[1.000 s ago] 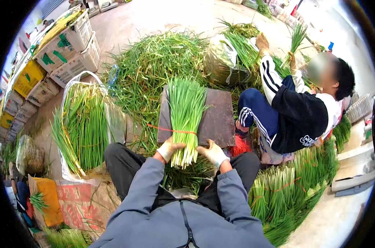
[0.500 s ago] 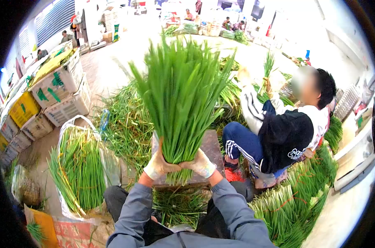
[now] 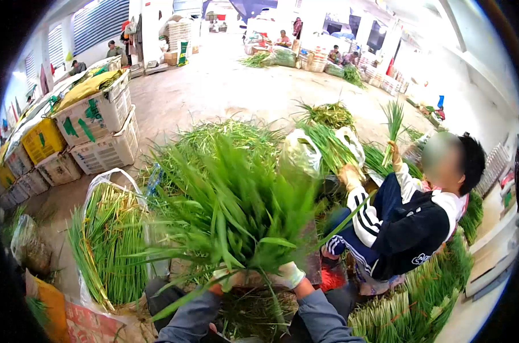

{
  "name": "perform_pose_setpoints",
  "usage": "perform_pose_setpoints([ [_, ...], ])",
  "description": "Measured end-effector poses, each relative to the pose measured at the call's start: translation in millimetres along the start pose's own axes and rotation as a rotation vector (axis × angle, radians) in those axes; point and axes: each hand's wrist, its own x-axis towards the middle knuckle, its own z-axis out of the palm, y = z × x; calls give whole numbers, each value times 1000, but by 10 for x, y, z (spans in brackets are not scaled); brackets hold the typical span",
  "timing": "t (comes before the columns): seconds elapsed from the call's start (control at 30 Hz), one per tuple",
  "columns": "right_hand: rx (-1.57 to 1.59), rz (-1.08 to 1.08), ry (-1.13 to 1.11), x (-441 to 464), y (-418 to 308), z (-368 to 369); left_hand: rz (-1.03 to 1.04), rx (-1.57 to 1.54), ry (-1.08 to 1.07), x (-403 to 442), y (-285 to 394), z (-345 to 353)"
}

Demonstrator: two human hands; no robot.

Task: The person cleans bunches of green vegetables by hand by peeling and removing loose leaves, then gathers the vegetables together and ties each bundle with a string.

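A large bunch of garlic chives (image 3: 245, 208) stands upright in front of me, its leafy tops fanned out and slightly blurred. My left hand (image 3: 227, 279), in a pale glove, is closed around the lower left side of the bunch. On the lower right side my right hand (image 3: 290, 275), also gloved, grips it; leaves partly cover the fingers of both hands. The stalk ends are hidden behind the spread leaves. Just beyond my hands lies a dark board (image 3: 312, 257), mostly covered by the bunch.
At my right sits a person (image 3: 414, 223) holding a small chive bunch (image 3: 393, 120). Rows of tied chives (image 3: 414, 297) lie beside them. On my left are an open bag of chives (image 3: 114, 246) and stacked crates (image 3: 102, 143). Loose leaves (image 3: 214, 137) are heaped ahead.
The bunch has come down and closer to me, its leaves now spread wider. Both my hands have moved lower with it. The neighbouring person's hand now touches bagged chives.
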Motion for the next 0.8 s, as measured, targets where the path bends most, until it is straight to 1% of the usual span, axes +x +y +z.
perform_pose_setpoints([
  [0.1, -180, 69, -5, 144, 264, -184, -30, -15, 17, 55, 38, 9],
  [0.2, -89, 51, 42, -104, 211, -113, -52, -42, 60, 57, 53, 52],
  [0.23, -83, 73, 52, -196, 235, -111, -62, -66, 82, 31, 51, 85],
  [0.3, -143, 103, 67, -206, 305, -152, -61, -125, 140, 4, 152, 88],
  [0.33, -188, 76, 55, -99, 303, -158, -39, -176, 196, -5, 229, 73],
  [0.4, -328, -50, 17, 108, 225, -143, 73, -319, 378, -58, 458, 23],
  [0.43, -340, -107, 17, 113, 145, -96, 127, -307, 445, -93, 684, -83],
  [0.47, -288, -119, 25, 70, 130, -20, 129, -196, 471, -140, 945, -237],
  [0.5, 78, 39, 174, -68, 242, 58, 86, 30, 430, -183, 1202, -415],
  [0.53, 85, 69, 167, -120, 594, 73, -48, 167, 490, -179, 1458, -464],
  [0.57, -63, 176, 307, -106, 1166, 16, -172, 216, 364, 70, 1309, -392],
  [0.6, -219, 264, 449, -82, 1457, -12, -279, 271, 242, 351, 1064, -293],
  [0.63, -51, 604, 425, -190, 934, 196, -277, 264, 242, 455, 929, -181],
  [0.67, -204, 664, 473, -241, 1006, 343, -374, 335, 190, 533, 835, -80],
  [0.7, -299, 606, 451, -277, 1362, 271, -466, 410, 143, 615, 810, -40],
  [0.73, -462, 527, 472, -308, 1689, 183, -451, 410, 148, 682, 831, -41],
  [0.77, -633, 453, 503, -335, 2006, 95, -371, 379, 174, 724, 814, -69],
  [0.8, -614, 473, 513, -391, 1924, 129, -312, 347, 174, 630, 718, -18],
])
